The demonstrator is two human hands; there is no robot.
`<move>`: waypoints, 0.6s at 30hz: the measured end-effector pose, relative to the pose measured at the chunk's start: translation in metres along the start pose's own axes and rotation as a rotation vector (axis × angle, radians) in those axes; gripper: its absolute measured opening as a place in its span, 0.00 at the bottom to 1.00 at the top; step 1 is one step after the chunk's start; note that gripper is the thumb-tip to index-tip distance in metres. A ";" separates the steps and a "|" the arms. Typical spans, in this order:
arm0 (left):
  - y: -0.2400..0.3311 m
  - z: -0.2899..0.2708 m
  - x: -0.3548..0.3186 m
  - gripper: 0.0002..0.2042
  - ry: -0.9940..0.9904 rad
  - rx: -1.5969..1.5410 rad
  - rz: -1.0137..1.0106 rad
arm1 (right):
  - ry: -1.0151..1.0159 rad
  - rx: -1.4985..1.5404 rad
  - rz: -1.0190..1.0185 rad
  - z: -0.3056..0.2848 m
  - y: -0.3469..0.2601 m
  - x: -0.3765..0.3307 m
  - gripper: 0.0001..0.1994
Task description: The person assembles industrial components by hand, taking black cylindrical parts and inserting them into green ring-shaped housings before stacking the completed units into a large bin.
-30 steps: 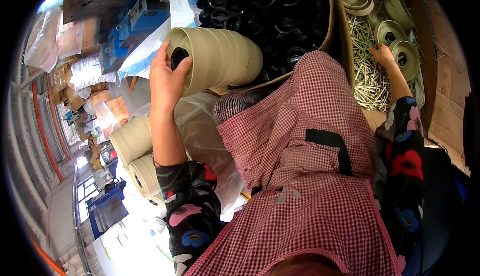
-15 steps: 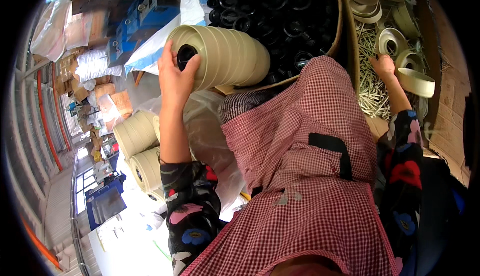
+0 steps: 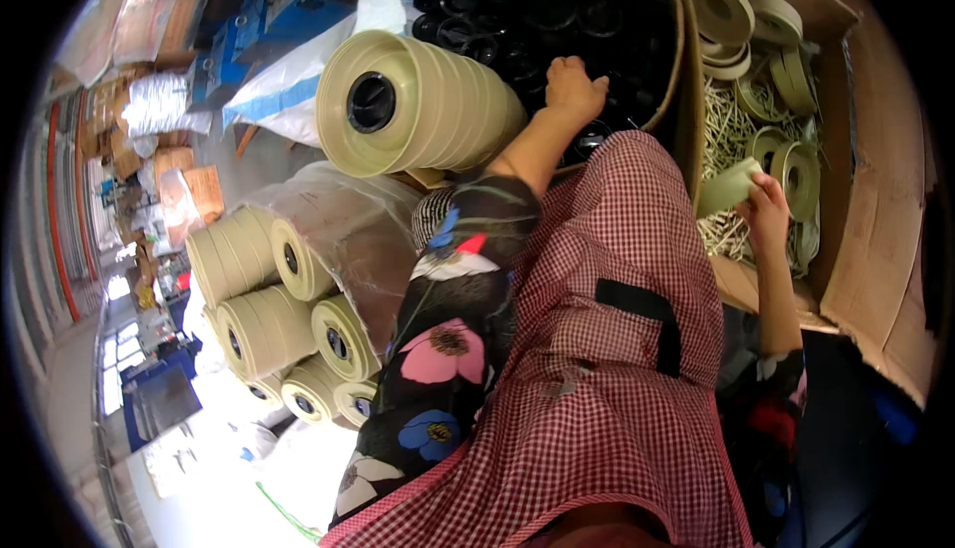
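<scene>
My left hand (image 3: 577, 91) reaches over a heap of black plastic caps (image 3: 557, 6), thumb apart from the fingers; nothing shows in its grasp. Beside that arm lies a stack of nested beige plastic cups (image 3: 453, 100), on its side, with a black cap (image 3: 371, 102) seated in the middle of its near end. On the right, my right hand (image 3: 766, 210) grips one loose beige plastic cup (image 3: 728, 188) by its rim, above a cardboard box (image 3: 841, 26) of beige cups and thin sticks.
More beige stacks (image 3: 264, 329) with dark centres lie at lower left, partly beneath clear plastic sheeting (image 3: 363, 235). A white and blue sack (image 3: 284, 91) sits beside the black caps. Blue machinery (image 3: 264, 26) and cartons (image 3: 204, 190) stand farther left.
My left hand has left the black cap in the stack's end and moved right, over the heap of caps. My right hand has picked up a beige cup from the box.
</scene>
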State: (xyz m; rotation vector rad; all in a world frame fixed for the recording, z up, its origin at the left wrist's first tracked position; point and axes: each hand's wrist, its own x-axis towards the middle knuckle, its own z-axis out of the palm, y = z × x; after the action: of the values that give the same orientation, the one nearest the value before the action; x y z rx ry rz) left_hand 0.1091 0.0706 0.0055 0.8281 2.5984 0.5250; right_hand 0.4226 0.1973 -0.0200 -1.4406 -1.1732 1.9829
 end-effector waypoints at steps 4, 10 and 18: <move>-0.001 0.009 0.005 0.15 0.185 -0.065 -0.079 | -0.098 0.003 -0.202 -0.034 -0.028 -0.004 0.13; 0.002 -0.036 -0.044 0.11 -0.003 -0.808 0.022 | -0.100 0.054 -0.570 -0.030 -0.098 -0.030 0.18; 0.024 -0.125 -0.182 0.15 -0.187 -1.406 0.380 | -0.759 0.563 -0.008 0.087 -0.092 -0.075 0.23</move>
State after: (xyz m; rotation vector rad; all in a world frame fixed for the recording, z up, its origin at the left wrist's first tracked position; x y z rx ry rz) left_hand 0.2039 -0.0515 0.1654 0.7101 1.2768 1.8859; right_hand 0.3586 0.1592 0.1066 -0.4025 -0.7397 2.6565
